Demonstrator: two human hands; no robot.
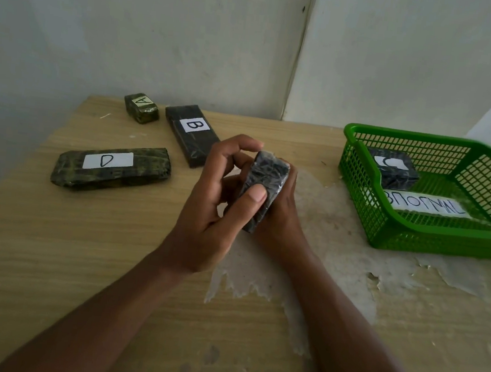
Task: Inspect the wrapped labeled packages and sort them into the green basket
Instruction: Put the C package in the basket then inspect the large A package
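Note:
Both hands hold one dark wrapped package upright above the table's middle; no label shows on it. My left hand grips its left side with the thumb pressed on the front face. My right hand cups it from behind and below. Three labeled packages lie on the table to the left: a small one marked A, a long one marked B, and a long one marked D. The green basket stands at the right and holds one dark package with a white label.
A white paper strip with handwritten letters lies on the basket's floor. The wooden table has a peeled, pale patch in its middle and right. White walls meet in a corner behind the table.

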